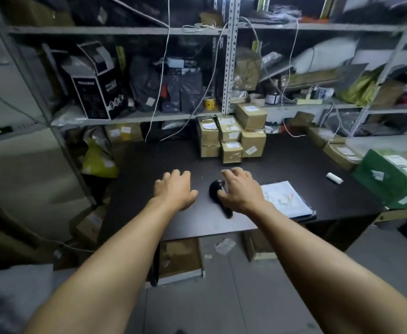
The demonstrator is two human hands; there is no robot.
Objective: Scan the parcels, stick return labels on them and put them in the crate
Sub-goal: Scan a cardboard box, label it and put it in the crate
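Observation:
A stack of small brown cardboard parcels stands at the back of the black table. A black handheld scanner lies on the table near its front edge. My right hand hovers over the scanner with fingers spread and loosely bent, holding nothing. My left hand hangs to the left of the scanner, above the table, fingers loosely curled and empty. A sheet of return labels lies flat just right of my right hand.
A small white roll lies on the table's right side. Green and brown boxes crowd the right edge. Metal shelving packed with bags, boxes and hanging cables rises behind the table. Cardboard boxes sit on the floor under the front edge.

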